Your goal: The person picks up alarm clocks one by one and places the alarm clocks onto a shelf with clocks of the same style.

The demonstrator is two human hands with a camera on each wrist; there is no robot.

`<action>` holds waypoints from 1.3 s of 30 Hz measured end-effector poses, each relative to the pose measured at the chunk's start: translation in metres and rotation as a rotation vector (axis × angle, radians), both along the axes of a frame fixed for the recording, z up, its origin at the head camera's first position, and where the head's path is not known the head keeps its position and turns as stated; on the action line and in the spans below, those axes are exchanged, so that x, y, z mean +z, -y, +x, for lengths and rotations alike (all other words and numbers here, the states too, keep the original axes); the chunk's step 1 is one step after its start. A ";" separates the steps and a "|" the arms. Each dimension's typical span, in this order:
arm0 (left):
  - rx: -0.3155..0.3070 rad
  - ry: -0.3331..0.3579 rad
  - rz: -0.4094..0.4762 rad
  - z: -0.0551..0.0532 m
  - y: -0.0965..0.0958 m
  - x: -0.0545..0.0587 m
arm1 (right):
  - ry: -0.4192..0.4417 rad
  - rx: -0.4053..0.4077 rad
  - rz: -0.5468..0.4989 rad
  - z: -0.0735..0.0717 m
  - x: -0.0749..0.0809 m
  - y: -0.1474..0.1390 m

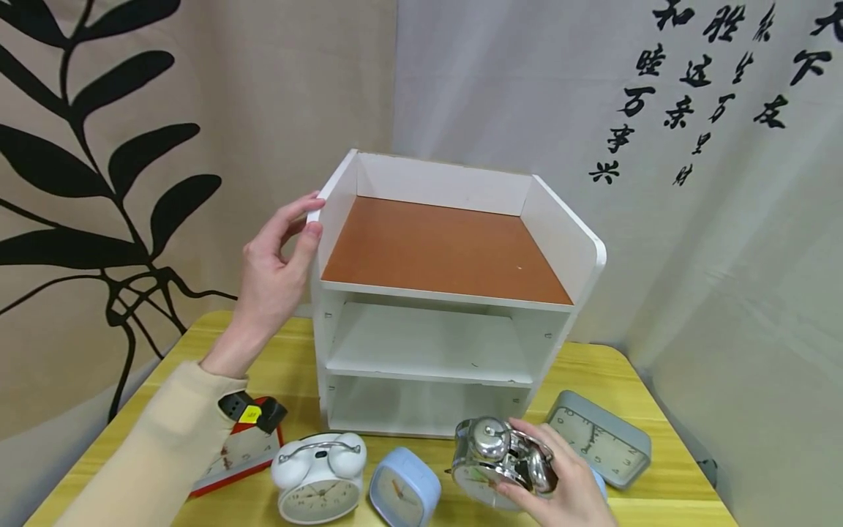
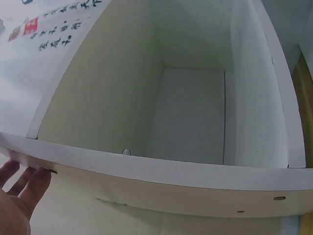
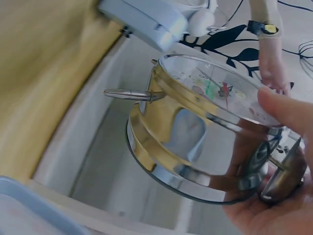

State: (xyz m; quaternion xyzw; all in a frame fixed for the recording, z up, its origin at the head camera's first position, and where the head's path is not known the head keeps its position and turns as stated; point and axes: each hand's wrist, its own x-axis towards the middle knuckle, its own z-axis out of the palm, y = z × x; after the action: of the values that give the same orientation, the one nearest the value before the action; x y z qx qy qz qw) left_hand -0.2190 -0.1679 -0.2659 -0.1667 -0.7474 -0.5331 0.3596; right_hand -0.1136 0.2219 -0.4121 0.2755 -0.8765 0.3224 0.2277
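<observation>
My right hand [image 1: 560, 479] grips a silver twin-bell alarm clock [image 3: 195, 132] by its bell end, the thumb over the clock face and the fingers behind. The clock is tilted, face down toward the front, in front of a white shelf unit [image 1: 428, 372]. My left hand [image 1: 276, 256] touches the upper front edge of the unit's left side panel with its fingertips; in the left wrist view, the fingers [image 2: 36, 191] rest against the panel's outer face. The unit has a brown top board [image 1: 441, 245] and two open compartments below.
Along the table's [image 1: 593, 373] front stand a red-framed clock [image 1: 244, 454], partly behind my left wrist, a white twin-bell clock [image 1: 319, 476] and a light-blue clock [image 1: 405, 489]. A grey rectangular clock [image 1: 602, 439] lies at the right. Behind hangs a printed curtain [image 1: 487, 88].
</observation>
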 end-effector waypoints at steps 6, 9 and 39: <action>-0.009 0.005 0.011 0.000 0.000 0.000 | -0.031 0.058 -0.033 0.001 0.029 0.005; -0.012 0.003 0.010 0.000 0.001 0.000 | -0.032 0.055 -0.048 0.001 0.044 0.010; -0.016 0.017 0.005 0.001 0.002 0.001 | -0.155 0.300 -0.071 -0.038 0.180 0.067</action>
State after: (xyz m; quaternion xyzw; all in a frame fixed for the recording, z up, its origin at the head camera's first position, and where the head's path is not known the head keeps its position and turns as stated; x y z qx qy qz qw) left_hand -0.2175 -0.1699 -0.2653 -0.1670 -0.7480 -0.5391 0.3494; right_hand -0.1513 0.1545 -0.2325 0.4189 -0.7936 0.3611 0.2537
